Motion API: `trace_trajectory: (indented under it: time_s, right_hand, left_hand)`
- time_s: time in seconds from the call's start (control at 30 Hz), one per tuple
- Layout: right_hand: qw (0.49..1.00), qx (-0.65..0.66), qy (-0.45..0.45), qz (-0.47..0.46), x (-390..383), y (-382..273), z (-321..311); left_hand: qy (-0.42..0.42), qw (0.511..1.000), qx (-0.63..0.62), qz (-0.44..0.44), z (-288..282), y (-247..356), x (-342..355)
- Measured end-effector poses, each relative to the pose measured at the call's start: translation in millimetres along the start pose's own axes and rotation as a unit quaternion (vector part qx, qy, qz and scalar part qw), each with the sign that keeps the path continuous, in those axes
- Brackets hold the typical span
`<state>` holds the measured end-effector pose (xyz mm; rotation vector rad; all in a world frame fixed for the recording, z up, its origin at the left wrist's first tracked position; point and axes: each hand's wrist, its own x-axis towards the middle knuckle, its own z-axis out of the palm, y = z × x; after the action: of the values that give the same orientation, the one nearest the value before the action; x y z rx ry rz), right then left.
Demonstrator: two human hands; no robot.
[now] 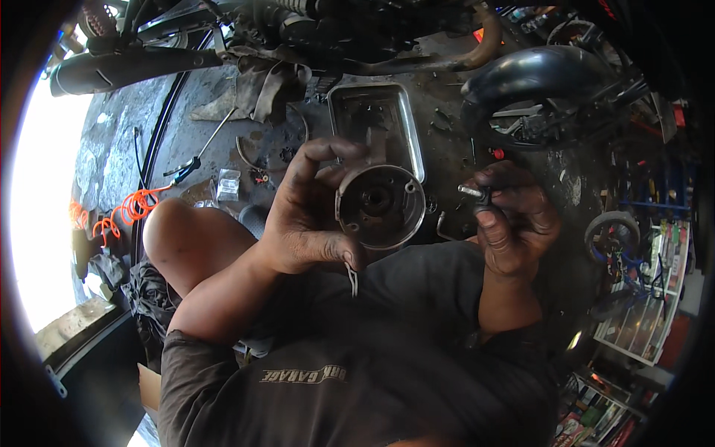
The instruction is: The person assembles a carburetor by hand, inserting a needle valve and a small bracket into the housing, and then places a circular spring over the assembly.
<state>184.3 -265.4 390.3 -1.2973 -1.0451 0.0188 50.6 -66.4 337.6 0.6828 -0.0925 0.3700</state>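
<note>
My left hand (305, 231) is closed round the side of a round, hollow metal housing (380, 208), whose inside, with a central bore and small holes, faces up. A thin metal piece (353, 281) sticks down below the left thumb. My right hand (510, 223) pinches a small part (474, 192) with a silver shaft and a dark body, a little right of the housing. Both hands are grimy and are over my lap. Behind the housing a metal tray (410, 134) lies on the stained floor.
A motorcycle's exhaust (134, 71) and engine span the top, with a black tyre (536, 74) at right. A blue-handled air gun (182, 171), orange coiled hose (134, 208) and cloth (264, 93) lie around. A small bicycle (625, 268) and racks (648, 313) stand far right.
</note>
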Motion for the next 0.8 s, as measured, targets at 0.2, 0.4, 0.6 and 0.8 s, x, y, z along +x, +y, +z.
trace_trajectory:
  time_s: [0.2,0.4,0.6,0.8]
  right_hand:
    - [1.000,-0.012,0.008,0.026,-4.5,-3.8,-1.4]
    - [0.999,-0.019,0.025,0.012,-5.5,-1.7,-0.3]
    - [1.000,-0.014,0.023,0.010,-5.2,-0.8,-0.8]
    - [0.999,-0.029,0.017,0.008,-6.6,-1.7,-2.1]
  left_hand:
    - [-0.101,0.994,-0.004,-0.037,-11.6,4.1,-7.3]
    - [-0.065,0.992,-0.004,-0.107,-9.1,9.9,-6.7]
    - [-0.088,0.991,-0.029,-0.097,-13.2,6.5,-8.6]
    - [-0.081,0.991,-0.023,-0.107,-11.5,6.8,-8.9]
